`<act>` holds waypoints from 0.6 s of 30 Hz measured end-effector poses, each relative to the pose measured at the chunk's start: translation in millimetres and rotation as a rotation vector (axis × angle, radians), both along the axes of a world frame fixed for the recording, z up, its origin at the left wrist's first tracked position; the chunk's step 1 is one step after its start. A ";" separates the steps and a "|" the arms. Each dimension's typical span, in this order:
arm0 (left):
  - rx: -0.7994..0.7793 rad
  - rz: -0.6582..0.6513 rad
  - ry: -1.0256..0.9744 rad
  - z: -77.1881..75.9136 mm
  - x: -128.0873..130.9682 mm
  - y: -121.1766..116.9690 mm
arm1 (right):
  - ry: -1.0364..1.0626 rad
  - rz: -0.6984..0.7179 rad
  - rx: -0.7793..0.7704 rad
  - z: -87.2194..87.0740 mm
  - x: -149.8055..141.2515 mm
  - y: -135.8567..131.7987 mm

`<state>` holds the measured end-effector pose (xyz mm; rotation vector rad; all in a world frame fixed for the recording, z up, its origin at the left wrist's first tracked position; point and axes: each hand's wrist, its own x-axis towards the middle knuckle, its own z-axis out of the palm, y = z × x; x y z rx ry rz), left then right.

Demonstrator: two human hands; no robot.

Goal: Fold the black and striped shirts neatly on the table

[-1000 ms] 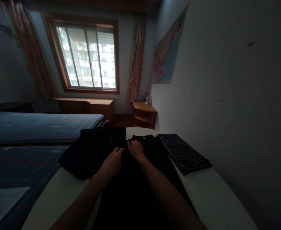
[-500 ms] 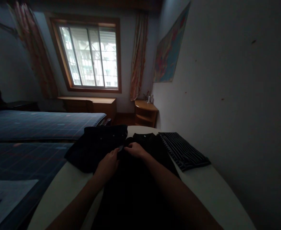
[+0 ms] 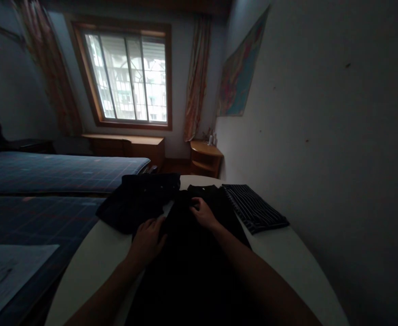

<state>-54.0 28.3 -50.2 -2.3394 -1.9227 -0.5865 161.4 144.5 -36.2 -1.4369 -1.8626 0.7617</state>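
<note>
A black garment (image 3: 188, 262) lies spread lengthwise on the round white table (image 3: 83, 262); its exact kind is lost in the dark. My left hand (image 3: 148, 239) rests on its left edge, fingers extended and thumb apart. Near the garment's far end, my right hand (image 3: 203, 213) has curled fingers pinching the cloth. To the left is a dark folded garment with small light buttons or studs (image 3: 134, 208). A black-and-white striped folded cloth (image 3: 255, 208) lies to the right. Between them, a black collar-like neckline (image 3: 203, 187) with a small pale label shows at the far end.
A bed with a blue plaid cover (image 3: 59, 170) stands left of the table, with a whitish sheet (image 3: 11, 267) on its near part. The wall (image 3: 321, 181) runs close along the right. A corner shelf (image 3: 205, 149) and a desk (image 3: 144, 141) stand beyond.
My left hand has let go of the cloth near the far end and come back toward me, opening flat. My right hand has shifted slightly right, and the garment's far left part lies flatter.
</note>
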 end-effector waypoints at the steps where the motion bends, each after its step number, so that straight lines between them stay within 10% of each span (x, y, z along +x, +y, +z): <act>1: -0.003 0.000 -0.007 2.3 1.0 0.4 | 0.001 -0.003 -0.002 -0.3 5.6 -2.6; 18: 0.028 -0.143 -0.036 11.3 9.7 3.0 | -0.182 -0.126 0.011 14.9 -30.9 19.2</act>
